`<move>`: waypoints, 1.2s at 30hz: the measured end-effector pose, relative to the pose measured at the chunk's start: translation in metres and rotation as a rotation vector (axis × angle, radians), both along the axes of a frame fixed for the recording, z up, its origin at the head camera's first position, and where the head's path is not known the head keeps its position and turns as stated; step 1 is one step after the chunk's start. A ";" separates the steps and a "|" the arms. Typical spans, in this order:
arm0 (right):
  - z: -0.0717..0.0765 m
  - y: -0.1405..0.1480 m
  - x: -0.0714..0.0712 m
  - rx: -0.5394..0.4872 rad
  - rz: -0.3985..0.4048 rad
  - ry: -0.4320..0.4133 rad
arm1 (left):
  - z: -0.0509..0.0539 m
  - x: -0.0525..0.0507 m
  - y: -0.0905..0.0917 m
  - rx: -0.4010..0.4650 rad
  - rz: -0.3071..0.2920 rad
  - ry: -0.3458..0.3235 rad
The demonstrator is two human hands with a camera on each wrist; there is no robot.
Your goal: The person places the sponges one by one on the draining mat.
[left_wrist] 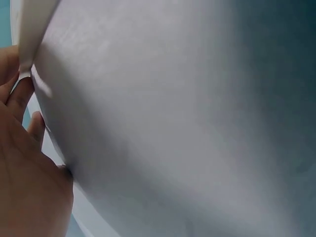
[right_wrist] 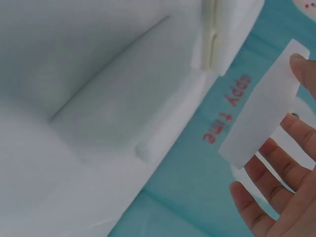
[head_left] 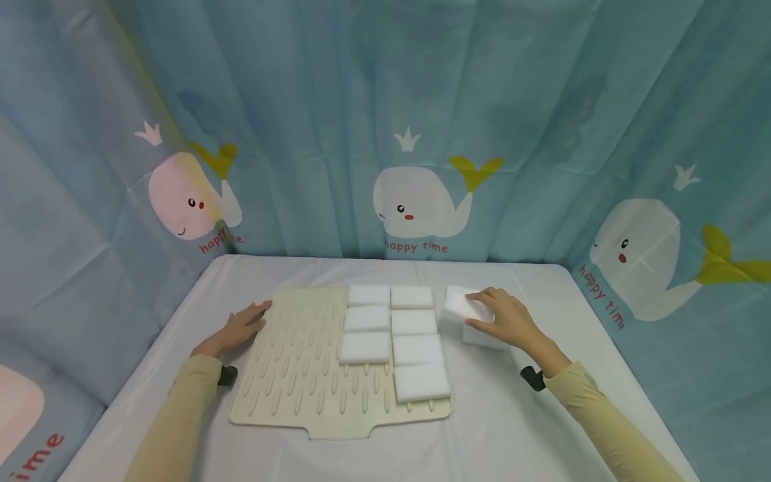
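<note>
A cream ridged mat [head_left: 289, 375] lies on the table, with several white sponges [head_left: 364, 347] in two columns on its right half. My left hand [head_left: 236, 329] rests at the mat's left edge with its fingertips touching it; in the left wrist view the left hand [left_wrist: 32, 168] shows only in part. To the right of the mat, my right hand [head_left: 504, 317] pinches a white sponge [head_left: 460, 304] between thumb and fingers. That sponge [right_wrist: 266, 103] is lifted and tilted in the right wrist view. Beneath the right hand lies another white sponge [head_left: 482, 336].
The white-covered table [head_left: 289, 462] reaches a blue curtain [head_left: 301, 100] printed with whales at the back and sides. At its front edge the mat has a short tab [head_left: 338, 432].
</note>
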State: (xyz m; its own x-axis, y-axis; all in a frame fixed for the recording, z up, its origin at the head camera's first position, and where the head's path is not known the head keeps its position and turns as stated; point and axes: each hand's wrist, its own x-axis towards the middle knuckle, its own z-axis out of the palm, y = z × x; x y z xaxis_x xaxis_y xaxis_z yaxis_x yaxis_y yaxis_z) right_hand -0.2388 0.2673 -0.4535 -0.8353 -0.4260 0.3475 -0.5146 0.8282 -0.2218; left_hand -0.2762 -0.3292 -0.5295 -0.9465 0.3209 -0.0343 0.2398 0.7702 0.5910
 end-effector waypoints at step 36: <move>-0.006 -0.147 0.008 0.075 0.304 -0.056 | 0.000 -0.002 -0.001 0.020 -0.016 -0.045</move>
